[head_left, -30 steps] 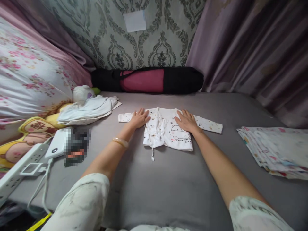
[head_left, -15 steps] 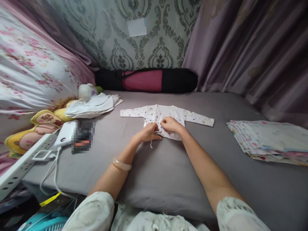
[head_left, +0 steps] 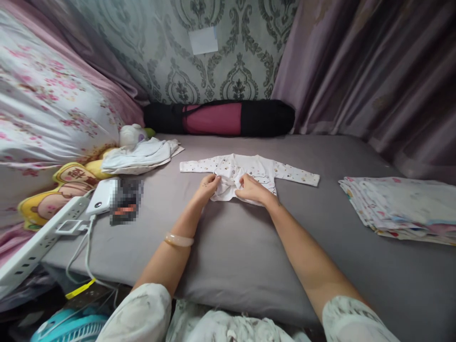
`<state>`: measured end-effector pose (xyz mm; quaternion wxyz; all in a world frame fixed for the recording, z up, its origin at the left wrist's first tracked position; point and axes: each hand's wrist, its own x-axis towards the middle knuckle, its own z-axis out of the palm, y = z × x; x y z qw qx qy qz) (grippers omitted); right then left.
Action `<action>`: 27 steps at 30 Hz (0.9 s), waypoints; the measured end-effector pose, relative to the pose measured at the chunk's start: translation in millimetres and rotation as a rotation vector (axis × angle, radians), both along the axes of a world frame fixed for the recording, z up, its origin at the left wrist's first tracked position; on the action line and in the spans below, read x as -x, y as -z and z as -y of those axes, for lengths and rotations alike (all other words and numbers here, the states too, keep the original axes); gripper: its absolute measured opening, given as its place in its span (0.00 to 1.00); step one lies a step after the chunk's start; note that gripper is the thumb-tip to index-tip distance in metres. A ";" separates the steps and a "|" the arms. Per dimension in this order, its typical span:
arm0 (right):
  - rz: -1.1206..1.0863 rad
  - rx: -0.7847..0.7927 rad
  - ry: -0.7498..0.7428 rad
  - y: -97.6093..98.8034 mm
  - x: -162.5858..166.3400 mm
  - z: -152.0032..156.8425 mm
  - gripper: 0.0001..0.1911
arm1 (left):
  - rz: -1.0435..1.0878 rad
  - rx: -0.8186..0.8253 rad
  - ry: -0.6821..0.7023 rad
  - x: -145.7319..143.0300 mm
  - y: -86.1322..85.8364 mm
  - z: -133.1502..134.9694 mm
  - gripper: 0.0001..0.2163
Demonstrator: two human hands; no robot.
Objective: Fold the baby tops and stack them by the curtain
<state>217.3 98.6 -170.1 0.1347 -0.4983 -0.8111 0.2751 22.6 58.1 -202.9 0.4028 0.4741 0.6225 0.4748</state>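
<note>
A small white baby shirt (head_left: 249, 164) with a tiny print lies on the grey sheet, both sleeves stretched out to the sides. At the left part of its front, my left hand (head_left: 208, 186) pinches the cloth between thumb and fingers. My right hand (head_left: 253, 191) is closed on the front near the middle, its fingertips gripping fabric. Between the two hands the cloth is lifted and creased, and a line drawing shows beside my right hand. A pale bangle (head_left: 179, 240) circles my left wrist.
To the right lies a stack of folded cloths (head_left: 402, 206). Light clothes (head_left: 138, 156) and plush toys (head_left: 41, 202) lie at left, near a white power bank (head_left: 103, 195), cables and a power strip (head_left: 42, 237). A black and pink bag (head_left: 213, 118) rests along the wall.
My left hand has moved left and slightly up, away from my right hand, which stays nearly in place. The shirt front between them has spread; the dangling tie no longer shows.
</note>
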 end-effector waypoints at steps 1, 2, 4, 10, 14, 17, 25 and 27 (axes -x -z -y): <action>0.006 -0.018 0.020 -0.1 0.7 0.4 0.12 | -0.001 0.004 -0.026 -0.7 0.9 -0.9 0.16; 0.000 -0.025 0.043 0.1 0.8 -0.4 0.09 | -0.007 0.003 -0.044 -1.7 0.3 -1.4 0.16; -0.048 0.005 0.105 0.5 -2.0 -5.5 0.04 | -0.021 -0.019 -0.065 -5.2 -4.9 -1.4 0.16; -0.506 0.173 0.343 -7.7 -23.9 -27.5 0.07 | -0.083 -0.144 -0.027 -27.6 -36.0 1.9 0.17; -0.651 0.179 0.315 -18.9 -29.7 -29.3 0.09 | -0.303 -0.197 0.097 -45.6 -48.0 5.6 0.17; -0.684 0.142 0.254 -22.4 -26.4 -26.4 0.08 | -0.538 -0.208 0.193 -55.9 -45.0 8.8 0.17; -0.473 0.035 0.051 -10.0 -8.9 -18.4 0.08 | -1.007 -0.274 0.513 -72.8 -30.4 27.3 0.11; -0.389 0.027 -0.005 -6.2 -6.0 -15.6 0.08 | -1.149 -0.238 0.549 -75.1 -32.8 36.6 0.12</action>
